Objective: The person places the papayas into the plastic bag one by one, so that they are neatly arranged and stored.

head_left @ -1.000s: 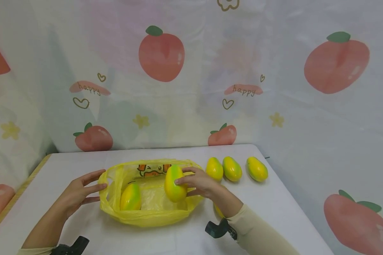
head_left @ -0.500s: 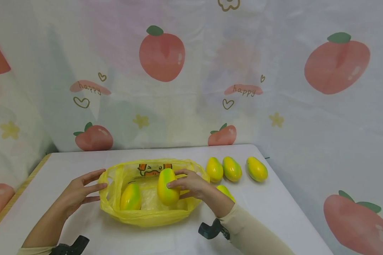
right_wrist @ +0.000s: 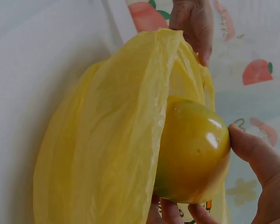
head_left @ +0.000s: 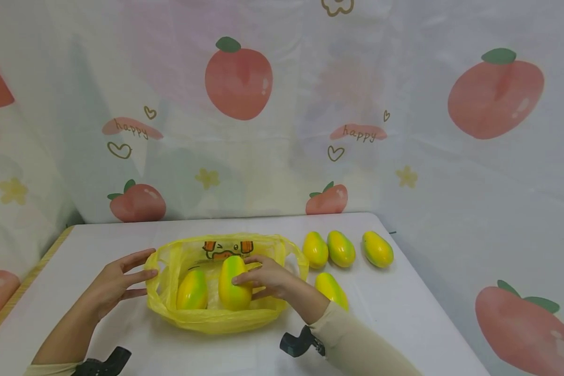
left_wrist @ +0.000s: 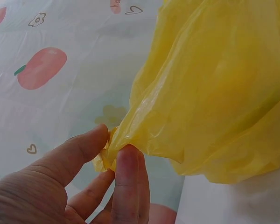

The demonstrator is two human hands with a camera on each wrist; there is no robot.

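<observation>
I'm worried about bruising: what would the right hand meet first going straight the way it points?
Past the held fruit, the right hand would probably meet the other fruit in the bag; depth is unclear.

Dim, soft light; in the right wrist view, glare spots the fruit (right_wrist: pixel 191 156) at two o'clock, shadow edges the bag (right_wrist: pixel 109 133) at ten.

I see a pale cloth (head_left: pixel 282 169) with printed peaches (head_left: pixel 238 83) hanging across the upper frame. Below, a white table (head_left: pixel 395 303) shows its wooden edge (head_left: pixel 25 284) at lower left; soft, dim light.
</observation>
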